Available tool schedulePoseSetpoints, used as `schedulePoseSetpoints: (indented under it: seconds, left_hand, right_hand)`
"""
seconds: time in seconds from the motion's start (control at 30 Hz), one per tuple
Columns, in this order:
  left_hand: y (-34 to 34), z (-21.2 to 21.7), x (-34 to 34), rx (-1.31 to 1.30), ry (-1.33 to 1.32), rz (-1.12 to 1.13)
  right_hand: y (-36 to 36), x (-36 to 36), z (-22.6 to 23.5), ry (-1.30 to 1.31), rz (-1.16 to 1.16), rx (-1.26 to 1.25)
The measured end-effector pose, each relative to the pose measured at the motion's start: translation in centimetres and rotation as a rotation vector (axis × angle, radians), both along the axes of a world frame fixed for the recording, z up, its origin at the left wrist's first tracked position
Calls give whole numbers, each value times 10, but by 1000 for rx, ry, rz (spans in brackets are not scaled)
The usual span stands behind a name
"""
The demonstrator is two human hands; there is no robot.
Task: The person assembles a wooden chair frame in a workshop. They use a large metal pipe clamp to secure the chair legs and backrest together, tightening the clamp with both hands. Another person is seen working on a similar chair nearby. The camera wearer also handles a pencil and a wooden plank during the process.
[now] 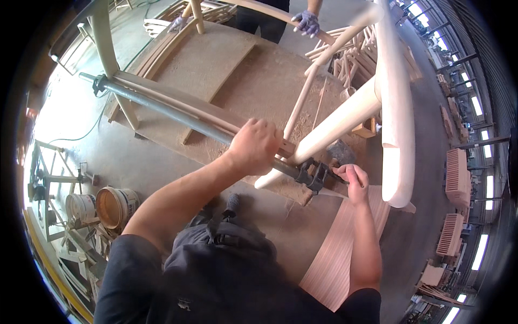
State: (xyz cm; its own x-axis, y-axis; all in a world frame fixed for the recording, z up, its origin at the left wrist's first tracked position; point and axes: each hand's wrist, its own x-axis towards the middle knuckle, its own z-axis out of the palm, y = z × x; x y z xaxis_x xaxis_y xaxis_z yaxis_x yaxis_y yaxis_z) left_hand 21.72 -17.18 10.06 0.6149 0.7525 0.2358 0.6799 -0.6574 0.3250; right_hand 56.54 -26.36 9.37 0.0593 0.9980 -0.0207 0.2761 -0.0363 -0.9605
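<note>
A long pipe clamp (172,114) lies along a wooden rail (189,103) of a pale chair frame, whose round leg (340,120) slants up to the right. My left hand (256,144) is closed over the rail near that leg, covering part of the pipe; its fingertips are hidden. Past it, the clamp's dark screw head (313,175) sits by the leg's lower end. At the screw end my right hand (353,179) is closed, fingers pinched on the clamp handle, which is mostly hidden. The clamp's far jaw (99,85) is beside the left leg (105,38).
The frame stands over a dusty wooden board (232,70). Across it, a co-worker's gloved hand (306,23) touches the frame. Wooden parts (356,59) are piled behind. Buckets (116,208) stand left, a striped wood panel (334,248) lies near my right arm, and a hose (81,137) crosses the floor.
</note>
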Motion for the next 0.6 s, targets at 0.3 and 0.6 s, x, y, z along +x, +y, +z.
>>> schedulePoseSetpoints:
  seconds: [0.3,0.6]
  left_hand:
    - [2,2,-7,-10,10,-28]
    - [-1,-10,-13,103,-8,-1]
  right_hand:
    - [-28,-64,-31,-79,-548,337]
    - [-19,-91,-44,-50,-727,606]
